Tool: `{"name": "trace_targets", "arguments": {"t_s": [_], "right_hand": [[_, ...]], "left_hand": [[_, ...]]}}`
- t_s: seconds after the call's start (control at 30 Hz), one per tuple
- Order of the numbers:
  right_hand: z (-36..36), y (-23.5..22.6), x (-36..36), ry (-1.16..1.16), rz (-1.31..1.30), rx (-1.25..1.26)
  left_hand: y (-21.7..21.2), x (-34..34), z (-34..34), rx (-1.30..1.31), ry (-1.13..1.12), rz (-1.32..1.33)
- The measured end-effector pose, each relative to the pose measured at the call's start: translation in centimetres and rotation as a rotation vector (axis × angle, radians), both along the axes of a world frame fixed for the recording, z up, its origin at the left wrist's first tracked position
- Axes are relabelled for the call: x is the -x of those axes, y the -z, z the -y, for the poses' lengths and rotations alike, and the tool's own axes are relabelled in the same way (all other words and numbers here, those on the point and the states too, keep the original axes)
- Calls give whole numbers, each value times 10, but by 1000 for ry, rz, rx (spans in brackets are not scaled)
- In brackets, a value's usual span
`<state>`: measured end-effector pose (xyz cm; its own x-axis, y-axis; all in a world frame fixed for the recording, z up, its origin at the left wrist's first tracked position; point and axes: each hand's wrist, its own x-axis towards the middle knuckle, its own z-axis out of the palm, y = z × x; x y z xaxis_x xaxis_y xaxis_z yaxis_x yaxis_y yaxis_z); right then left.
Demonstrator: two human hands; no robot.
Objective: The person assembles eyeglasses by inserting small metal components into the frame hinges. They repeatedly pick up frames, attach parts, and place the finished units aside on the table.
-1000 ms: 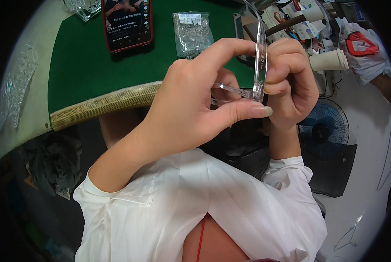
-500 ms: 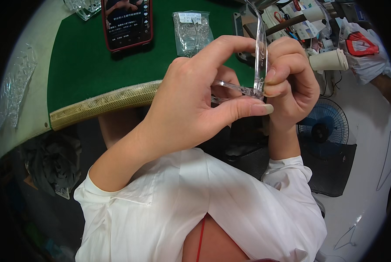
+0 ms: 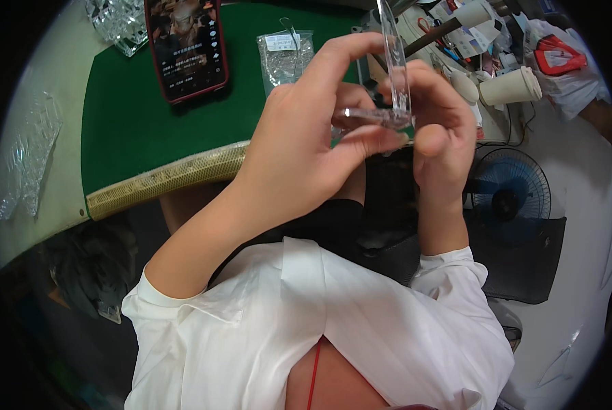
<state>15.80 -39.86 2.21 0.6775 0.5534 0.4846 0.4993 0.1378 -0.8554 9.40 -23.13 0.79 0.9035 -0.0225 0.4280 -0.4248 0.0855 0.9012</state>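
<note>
My left hand is closed on a clear plastic eyeglass frame, thumb below the hinge corner and index finger up by the temple arm. The temple arm rises steeply from that corner, and part of the front is hidden in my left palm. Just right of the frame is my right hand, fingers curved and thumb apart from them. Its fingertips lie behind the temple arm; whether they touch it I cannot tell. Beyond my left hand, a clear bag of small metallic-looking pieces lies on the green mat.
A phone in a red case lies on the mat. Clear plastic wrap is at the left, with clear faceted pieces farther back. A paper cup lies at the right, above a blue fan. Yellow mesh trim edges the table.
The right thumb and fingers have come apart from their pinch at the frame's hinge corner. The frame, still in my left hand, is slightly higher and farther left in view.
</note>
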Motion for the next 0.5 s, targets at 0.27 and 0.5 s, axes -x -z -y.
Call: {"name": "trace_targets", "arguments": {"t_s": [0.27,0.5], "right_hand": [[24,-29,-26,183,-183,-82],[58,-43,-81,296,-154,-57]], "left_hand": [[10,-60,39,-15,-32,58],[1,-109,71,-14,-15,145]]}}
